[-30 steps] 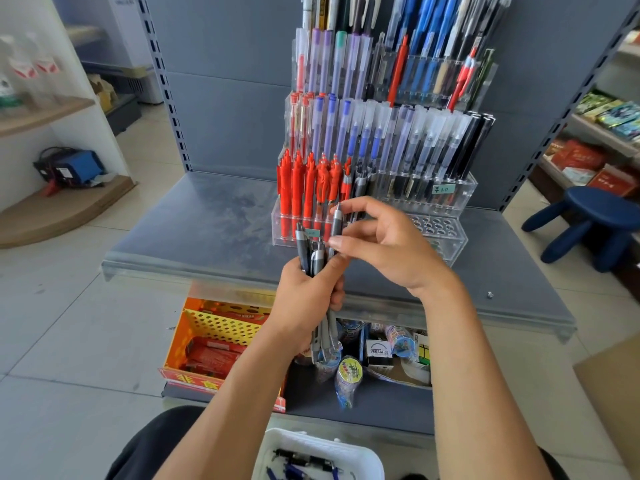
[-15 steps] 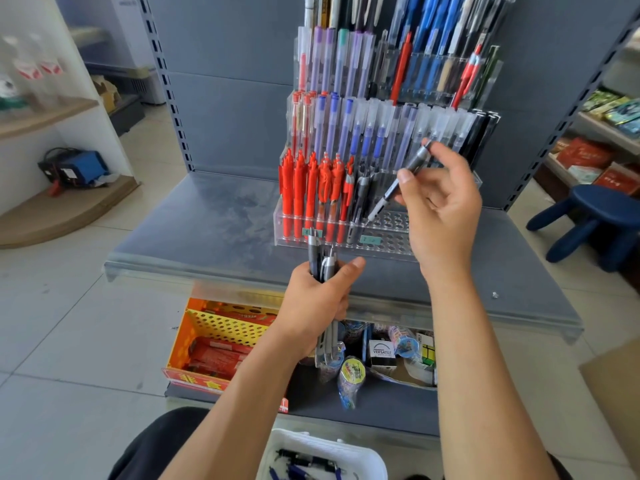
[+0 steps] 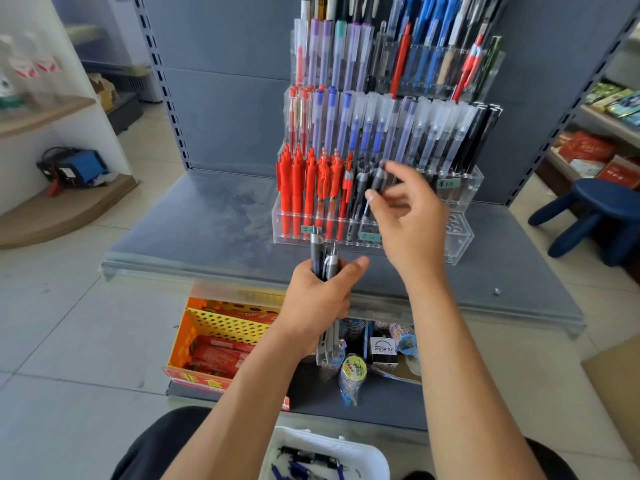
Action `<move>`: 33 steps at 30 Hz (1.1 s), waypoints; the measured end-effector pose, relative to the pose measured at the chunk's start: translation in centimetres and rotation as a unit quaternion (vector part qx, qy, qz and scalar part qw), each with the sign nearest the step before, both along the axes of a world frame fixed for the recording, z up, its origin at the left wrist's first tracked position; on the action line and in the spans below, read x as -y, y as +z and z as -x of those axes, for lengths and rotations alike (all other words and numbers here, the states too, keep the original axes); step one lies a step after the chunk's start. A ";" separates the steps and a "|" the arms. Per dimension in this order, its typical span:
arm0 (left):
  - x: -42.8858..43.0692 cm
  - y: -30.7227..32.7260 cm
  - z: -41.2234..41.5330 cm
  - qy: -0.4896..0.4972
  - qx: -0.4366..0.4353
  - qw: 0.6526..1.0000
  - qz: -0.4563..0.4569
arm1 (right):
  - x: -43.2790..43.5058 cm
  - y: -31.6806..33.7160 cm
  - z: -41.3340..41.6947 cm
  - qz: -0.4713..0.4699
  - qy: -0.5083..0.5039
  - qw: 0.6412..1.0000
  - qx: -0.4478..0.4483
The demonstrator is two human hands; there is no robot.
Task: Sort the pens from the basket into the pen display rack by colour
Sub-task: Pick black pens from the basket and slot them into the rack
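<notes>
A clear tiered pen display rack (image 3: 460, 233) stands on the grey shelf. Its lowest row holds red pens (image 3: 298, 188) at the left and a few black pens (image 3: 360, 188) beside them. My right hand (image 3: 408, 216) pinches a black-and-grey pen (image 3: 375, 187) upright at the lowest row, just right of those black pens, tip down at the holes. My left hand (image 3: 322, 296) grips a bundle of grey and black pens (image 3: 323, 261) in front of the shelf edge. A white basket (image 3: 374, 455) with dark and blue pens sits at the bottom.
The grey shelf (image 3: 207, 230) stretches left of the rack. An orange perforated box (image 3: 225, 337) and small packaged goods (image 3: 384, 348) lie on the lower shelf. A blue stool (image 3: 595, 216) stands at the right. Upper rack rows hold blue, purple and black pens.
My right hand took one pen from the bundle, lifted it to the right, then brought it down and left to the lowest row. The left hand lowered slightly with the bundle.
</notes>
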State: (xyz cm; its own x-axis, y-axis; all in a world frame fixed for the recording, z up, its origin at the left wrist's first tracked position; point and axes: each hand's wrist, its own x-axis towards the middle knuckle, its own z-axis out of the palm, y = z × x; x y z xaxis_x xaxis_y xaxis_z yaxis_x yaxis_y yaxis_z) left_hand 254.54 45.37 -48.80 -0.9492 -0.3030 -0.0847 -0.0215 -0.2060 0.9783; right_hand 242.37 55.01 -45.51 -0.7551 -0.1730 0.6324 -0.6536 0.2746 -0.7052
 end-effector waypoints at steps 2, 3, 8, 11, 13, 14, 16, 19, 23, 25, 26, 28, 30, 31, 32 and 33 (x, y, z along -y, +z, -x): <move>0.0 0.0 0.0 0.002 -0.002 1.000 -0.003 | 0.2 -0.4 -0.3 -0.027 -0.008 1.000 0.009; 0.1 0.1 0.0 0.003 -0.003 1.000 -0.003 | 0.2 -0.4 -0.3 -0.032 -0.015 0.999 0.012; 0.2 0.1 0.2 0.002 -0.006 1.000 0.000 | -0.5 0.5 -0.7 -0.048 -0.034 0.996 0.070; 0.3 0.1 0.2 0.007 -0.010 1.000 0.007 | -0.8 1.4 -1.4 -0.027 -0.027 0.992 0.122; 0.3 0.1 0.2 0.012 -0.016 1.000 0.009 | -1.3 2.2 -1.6 -0.058 0.012 0.989 0.136; 0.3 0.0 0.3 0.015 -0.020 1.000 0.008 | -1.5 2.6 -1.8 -0.086 0.057 0.984 0.144; 0.4 -0.1 0.3 0.021 -0.028 0.999 0.012 | -1.9 3.1 -2.3 -0.138 0.178 0.958 0.179; 0.1 -0.1 0.1 0.023 -0.062 0.998 0.017 | -1.9 3.2 -3.2 -0.215 0.267 0.912 0.223; -0.1 0.2 -0.1 0.017 -0.076 0.996 0.036 | -1.8 2.6 -3.3 -0.225 0.265 0.911 0.223; 0.1 0.3 -0.1 0.015 -0.076 0.996 0.034 | -1.9 2.6 -3.3 -0.199 0.269 0.916 0.222; 0.2 0.2 0.0 0.016 -0.077 0.996 0.031 | -1.9 2.6 -3.3 -0.180 0.268 0.919 0.225; 0.3 0.1 0.1 0.015 -0.070 0.997 0.032 | -2.1 2.8 -3.3 -0.134 0.256 0.928 0.235; 0.4 0.0 0.2 0.011 -0.067 0.997 0.029 | -2.2 2.9 -3.1 -0.108 0.243 0.935 0.233; 0.4 0.0 0.2 0.011 -0.065 0.997 0.026 | -2.2 2.9 -3.1 -0.104 0.241 0.937 0.232; 0.4 0.0 0.3 0.012 -0.064 0.998 0.024 | -2.1 2.8 -3.1 -0.105 0.245 0.936 0.232; 0.4 -0.1 0.3 0.017 -0.063 0.998 0.021 | -2.0 2.7 -3.2 -0.111 0.251 0.932 0.235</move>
